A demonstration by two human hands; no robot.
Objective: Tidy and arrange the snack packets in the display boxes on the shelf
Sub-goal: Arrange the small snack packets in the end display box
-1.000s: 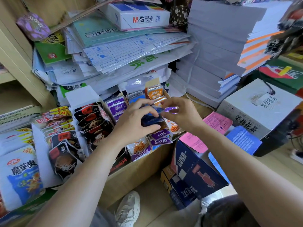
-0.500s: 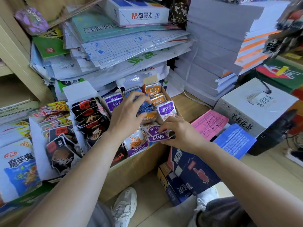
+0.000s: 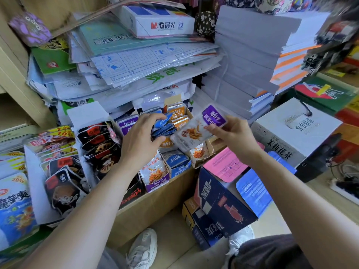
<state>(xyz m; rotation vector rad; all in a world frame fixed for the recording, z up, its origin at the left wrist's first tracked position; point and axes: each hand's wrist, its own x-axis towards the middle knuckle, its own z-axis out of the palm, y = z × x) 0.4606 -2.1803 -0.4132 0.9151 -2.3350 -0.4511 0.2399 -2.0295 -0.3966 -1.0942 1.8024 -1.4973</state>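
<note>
**Packet lifted over the snack box**

A crowded wooden shelf (image 3: 320, 193) carries snack boxes in front of heaped stationery. Over the open display box (image 3: 201, 162), the right hand (image 3: 234, 135) pinches a purple-topped packet (image 3: 202, 127) by its right edge between thumb and curled fingers. The packet is tilted and clear of the rows below. The forearm reaches in from the lower right.

Just left of it, the left hand (image 3: 139, 140) arches over the box's middle row. Its fingers and thumb are curled round a bunch of blue packets (image 3: 164, 127) standing in the box. Orange packets (image 3: 177, 115) fill the back of the box. Black packets (image 3: 97, 140) stand in the next box to the left. A white carton (image 3: 295, 131) sits to the right, and stacked paper (image 3: 248, 55) rises behind.
</note>
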